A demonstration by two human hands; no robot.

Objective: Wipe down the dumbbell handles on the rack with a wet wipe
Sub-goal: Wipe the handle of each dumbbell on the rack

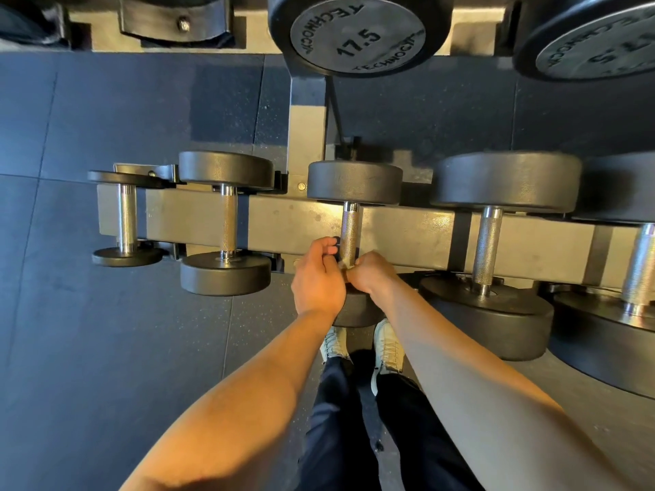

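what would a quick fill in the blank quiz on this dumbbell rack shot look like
1. The left hand and right hand hold a wet wipe at the handle of the ___ dumbbell, counting from the smallest dumbbell.
2. The upper dumbbell's end plate reads ___.
3. The smallest dumbbell sits at the lower rack's ___ end.
Missing words: third; 17.5; left.

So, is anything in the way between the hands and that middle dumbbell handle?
Nothing visible is. The left hand and right hand are at the near end of the handle, pinching a pale wipe against it.
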